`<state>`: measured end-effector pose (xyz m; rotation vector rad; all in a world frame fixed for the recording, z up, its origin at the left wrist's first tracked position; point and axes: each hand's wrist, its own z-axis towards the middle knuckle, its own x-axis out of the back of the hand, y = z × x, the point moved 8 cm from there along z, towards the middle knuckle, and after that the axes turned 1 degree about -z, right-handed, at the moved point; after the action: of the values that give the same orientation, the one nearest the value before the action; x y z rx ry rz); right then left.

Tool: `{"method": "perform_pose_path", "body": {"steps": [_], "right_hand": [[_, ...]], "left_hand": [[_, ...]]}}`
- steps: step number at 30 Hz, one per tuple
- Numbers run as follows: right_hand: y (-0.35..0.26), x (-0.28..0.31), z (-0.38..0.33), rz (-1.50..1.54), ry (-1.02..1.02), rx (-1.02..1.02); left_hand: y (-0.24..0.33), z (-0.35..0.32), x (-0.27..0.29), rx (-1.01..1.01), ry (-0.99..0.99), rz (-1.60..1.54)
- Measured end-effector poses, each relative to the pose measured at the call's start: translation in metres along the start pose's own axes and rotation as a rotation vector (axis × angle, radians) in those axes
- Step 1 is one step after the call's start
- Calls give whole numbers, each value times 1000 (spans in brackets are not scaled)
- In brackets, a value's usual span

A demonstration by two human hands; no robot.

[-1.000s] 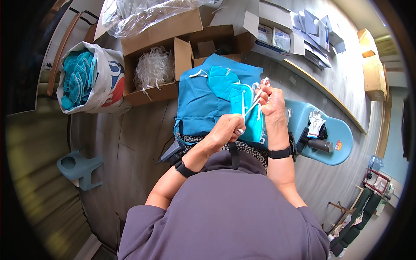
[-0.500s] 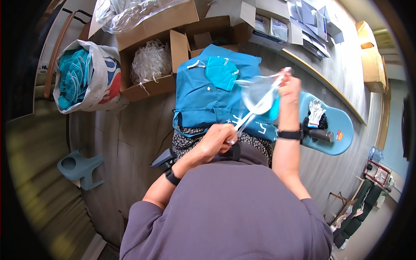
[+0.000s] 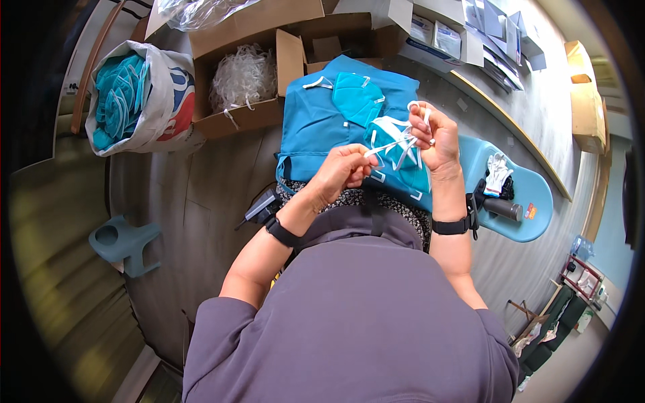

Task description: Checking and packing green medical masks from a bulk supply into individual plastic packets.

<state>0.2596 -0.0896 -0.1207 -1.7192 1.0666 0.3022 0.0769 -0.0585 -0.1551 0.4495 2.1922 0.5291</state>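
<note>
While the left hand pinches white straps between thumb and forefinger, its other fingers curled in, the right hand has its fingers bent round their other end, a loop standing up past the fingertips. Between the hands the straps run nearly level, rising slightly toward the right; how they pass through the right palm is hidden. Just beneath, over the person's lap, sits the lower teal mask, its long axis slanting from upper left to lower right, its lower end beside the right forearm. Straps cross its face and the right hand overlaps its edge, so its full outline, and whether more than one mask lies there, cannot be made out. Farther from the body, the upper teal mask lies flat on a blue cloth, likewise slanting down to the right. On the left, a white bag holds more masks, overlapping too closely to count, and a carton holds tangled white strips; clear plastic film beyond is cut off by the upper edge. On the right, the forearm partly hides a pale blue seat bearing white gloves.
</note>
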Motion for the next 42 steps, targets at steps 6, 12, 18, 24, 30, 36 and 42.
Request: {"method": "perform_pose_path", "body": {"steps": [6,12,18,24,30,36,42], "right_hand": [[-20,-7,-14,-234,12,86],[-21,-1,-17,-237,35,59],[-15,6,-19,-233,43,29],[-19,9,-23,-315,71,25],[-48,-1,-51,-273,21,74],[-48,3,-54,-278,73,67],[-35,11,-57,-243,95,39]], "left_hand": [[9,11,26,-51,-51,101],[26,23,20,-111,-82,140],[11,39,35,2,47,389],[19,48,50,-178,257,627],[37,48,38,-371,453,1211],[18,64,21,-623,319,1461],[27,76,43,-467,333,1044]]}}
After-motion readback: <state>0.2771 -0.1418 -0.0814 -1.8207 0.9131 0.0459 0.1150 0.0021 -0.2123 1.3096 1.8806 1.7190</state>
